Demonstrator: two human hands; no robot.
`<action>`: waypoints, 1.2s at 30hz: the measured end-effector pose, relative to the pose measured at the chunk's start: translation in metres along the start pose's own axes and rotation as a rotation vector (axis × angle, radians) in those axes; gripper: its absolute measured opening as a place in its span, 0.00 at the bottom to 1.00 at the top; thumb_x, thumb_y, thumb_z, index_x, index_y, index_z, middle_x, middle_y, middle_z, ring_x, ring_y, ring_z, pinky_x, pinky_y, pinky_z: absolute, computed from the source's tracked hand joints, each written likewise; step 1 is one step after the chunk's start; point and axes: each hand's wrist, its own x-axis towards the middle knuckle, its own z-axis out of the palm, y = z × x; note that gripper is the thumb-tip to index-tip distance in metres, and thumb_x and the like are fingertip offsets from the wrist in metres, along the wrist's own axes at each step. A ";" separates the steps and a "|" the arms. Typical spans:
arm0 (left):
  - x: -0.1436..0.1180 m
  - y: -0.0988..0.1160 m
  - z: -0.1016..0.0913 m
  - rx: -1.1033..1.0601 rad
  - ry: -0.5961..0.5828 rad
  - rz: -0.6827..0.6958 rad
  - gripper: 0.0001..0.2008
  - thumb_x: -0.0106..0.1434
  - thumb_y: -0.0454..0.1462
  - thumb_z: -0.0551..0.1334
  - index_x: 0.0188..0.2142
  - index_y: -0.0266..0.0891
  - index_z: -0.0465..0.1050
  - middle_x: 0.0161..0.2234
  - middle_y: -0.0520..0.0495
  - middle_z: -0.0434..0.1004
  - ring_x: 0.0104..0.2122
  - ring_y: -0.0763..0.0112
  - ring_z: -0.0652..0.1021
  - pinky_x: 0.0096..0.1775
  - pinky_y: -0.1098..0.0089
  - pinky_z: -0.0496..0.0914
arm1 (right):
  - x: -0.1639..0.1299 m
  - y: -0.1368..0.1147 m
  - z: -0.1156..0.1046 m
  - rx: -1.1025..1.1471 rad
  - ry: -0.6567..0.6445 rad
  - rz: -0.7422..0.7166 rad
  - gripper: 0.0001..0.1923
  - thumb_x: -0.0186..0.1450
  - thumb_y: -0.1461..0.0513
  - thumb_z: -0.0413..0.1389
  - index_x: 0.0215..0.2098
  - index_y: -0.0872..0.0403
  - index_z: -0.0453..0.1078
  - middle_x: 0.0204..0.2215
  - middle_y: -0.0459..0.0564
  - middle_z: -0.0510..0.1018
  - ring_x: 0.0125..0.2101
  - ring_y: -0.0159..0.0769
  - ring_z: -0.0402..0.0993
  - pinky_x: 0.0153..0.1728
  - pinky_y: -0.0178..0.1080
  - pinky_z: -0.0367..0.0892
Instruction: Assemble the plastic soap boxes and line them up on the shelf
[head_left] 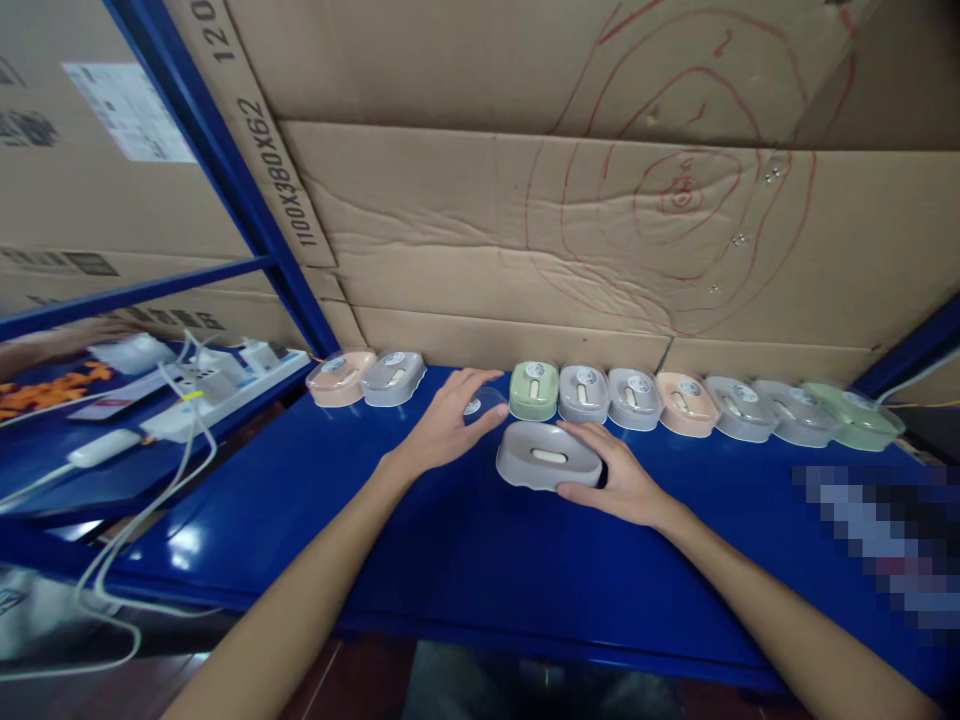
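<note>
My right hand [611, 475] grips the right end of a grey soap dish [529, 465], thumb at the near side and fingers at the far side. The dish has no lid on it, and a pale pill-shaped piece shows in its middle. Just left of it, my left hand [442, 425] holds a clear plastic lid [487, 403] with a round sticker between thumb and fingers. The lid is apart from the grey dish. Directly behind the dish stands a green lidded soap dish [534, 400].
Lidded dishes line the back of the blue table [465, 570]: a peach dish [339, 388] and a grey dish [394, 385] at left, several more at right. Cardboard [450, 200] stands behind. At left are a power strip [240, 385], cables and another person's hand [97, 330].
</note>
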 end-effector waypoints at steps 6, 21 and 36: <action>-0.010 0.035 0.025 -0.380 -0.245 0.003 0.48 0.65 0.56 0.74 0.76 0.49 0.56 0.72 0.35 0.68 0.68 0.42 0.73 0.67 0.42 0.68 | 0.000 -0.011 0.000 0.205 0.121 0.049 0.32 0.71 0.47 0.67 0.70 0.43 0.72 0.66 0.56 0.77 0.65 0.59 0.74 0.68 0.63 0.65; -0.008 0.035 0.033 -0.713 -0.302 -0.196 0.44 0.63 0.49 0.76 0.72 0.48 0.58 0.61 0.38 0.77 0.59 0.48 0.80 0.61 0.45 0.76 | 0.001 -0.014 0.000 0.219 0.128 0.079 0.32 0.69 0.44 0.68 0.67 0.45 0.76 0.60 0.57 0.82 0.60 0.58 0.78 0.64 0.61 0.69; -0.008 0.032 0.028 -0.461 -0.383 -0.143 0.60 0.53 0.49 0.82 0.76 0.44 0.52 0.61 0.36 0.79 0.59 0.44 0.80 0.62 0.45 0.72 | 0.005 -0.002 -0.016 0.168 0.208 0.170 0.32 0.70 0.39 0.64 0.63 0.47 0.79 0.60 0.55 0.84 0.60 0.56 0.80 0.65 0.59 0.70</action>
